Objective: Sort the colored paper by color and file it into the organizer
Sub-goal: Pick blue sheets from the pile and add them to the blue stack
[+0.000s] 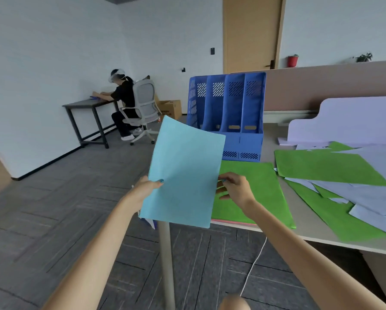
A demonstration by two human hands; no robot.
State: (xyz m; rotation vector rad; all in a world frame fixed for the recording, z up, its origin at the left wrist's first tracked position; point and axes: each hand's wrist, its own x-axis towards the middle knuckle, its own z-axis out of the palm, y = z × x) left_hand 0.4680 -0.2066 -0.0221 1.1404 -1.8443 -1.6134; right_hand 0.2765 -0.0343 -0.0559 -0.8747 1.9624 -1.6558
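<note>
I have a light blue sheet (183,173) held up in front of me at the table's (310,231) left corner, partly off the edge over the floor. My left hand (142,191) grips its left edge low down, thumb on the face I can see and fingers behind. My right hand (234,186) is at the opposite edge with the thumb tip on the margin and the fingers reaching behind. I cannot tell whether it truly pinches the paper or only steadies it. The hands are apart, one on each long side. The sheet stands nearly upright, facing me. Its long axis runs from my hands up and away, leaning a little left, and the top edge bows toward the blue organizer (230,113). That organizer sits on the table straight beyond the sheet and slightly to the right, so my right hand is the nearer one. Its four slots stand side by side, narrow and tall, with dividers running front to back, and from here they look empty. I judge the sheet must go in with its face parallel to those dividers, which means turning it edge-on to me. Green sheets (250,189) lie flat under my right hand, and more green lies mixed with pale lilac sheets (370,193) further right.
</note>
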